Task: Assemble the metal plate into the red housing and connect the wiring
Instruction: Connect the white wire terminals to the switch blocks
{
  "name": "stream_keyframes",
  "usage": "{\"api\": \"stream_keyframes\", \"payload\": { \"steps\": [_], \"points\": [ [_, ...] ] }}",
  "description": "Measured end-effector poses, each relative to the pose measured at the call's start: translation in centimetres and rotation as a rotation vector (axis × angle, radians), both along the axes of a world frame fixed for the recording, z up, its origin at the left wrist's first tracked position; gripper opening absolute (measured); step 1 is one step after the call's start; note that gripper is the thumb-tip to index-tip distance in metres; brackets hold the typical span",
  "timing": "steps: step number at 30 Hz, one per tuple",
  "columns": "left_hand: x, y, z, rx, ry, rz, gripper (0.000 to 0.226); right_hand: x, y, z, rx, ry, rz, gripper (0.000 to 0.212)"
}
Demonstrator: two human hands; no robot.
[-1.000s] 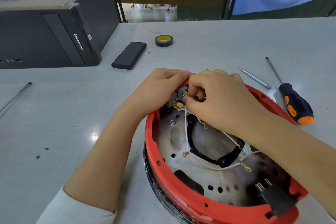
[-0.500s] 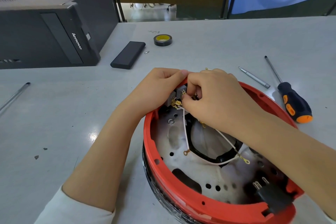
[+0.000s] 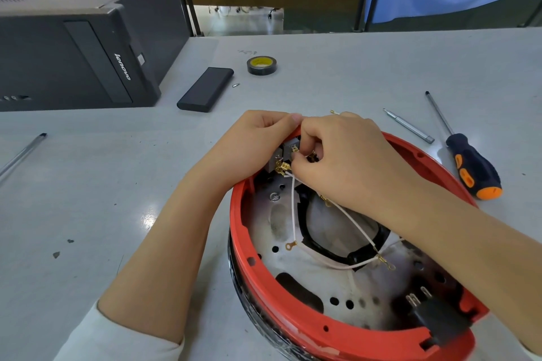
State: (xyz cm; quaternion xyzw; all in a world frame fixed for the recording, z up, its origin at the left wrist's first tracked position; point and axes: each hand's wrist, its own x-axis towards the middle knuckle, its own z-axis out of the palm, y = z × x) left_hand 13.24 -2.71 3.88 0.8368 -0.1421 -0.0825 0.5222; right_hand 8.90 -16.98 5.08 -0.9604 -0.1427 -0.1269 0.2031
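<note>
Left hand (image 3: 252, 138): forearm reaches in from the lower left, fingers curled over the far rim of the red housing (image 3: 264, 296), its grip closed on that rim. Right hand (image 3: 346, 161): forearm crosses in from the right above the housing, knuckles up, fingertips pinching a white wire (image 3: 293, 208) at the brass terminals of a grey switch block (image 3: 283, 157); this grip is narrow and its contact point is partly hidden by the fingers.

Metal plate (image 3: 322, 290): seated inside the housing, below and toward the camera from both grips; loose ring-terminal wire ends lie on it. Its right part is covered by the right forearm.

Screwdriver (image 3: 472, 167): on the counter (image 3: 88, 199), right of the right grip.
</note>
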Motion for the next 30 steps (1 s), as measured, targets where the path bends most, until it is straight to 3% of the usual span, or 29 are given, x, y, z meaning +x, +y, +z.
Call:
{"api": "stream_keyframes", "payload": {
  "steps": [20,30],
  "points": [
    [-0.1,-0.1,0.2,-0.04,-0.009,-0.024,0.039,0.5,-0.4,-0.4,0.033,-0.012,0.019,0.025],
    [0.3,-0.2,-0.3,-0.027,0.021,-0.006,0.03,0.7,-2.1,-0.1,0.038,0.012,0.157,0.013]
  ]
}}
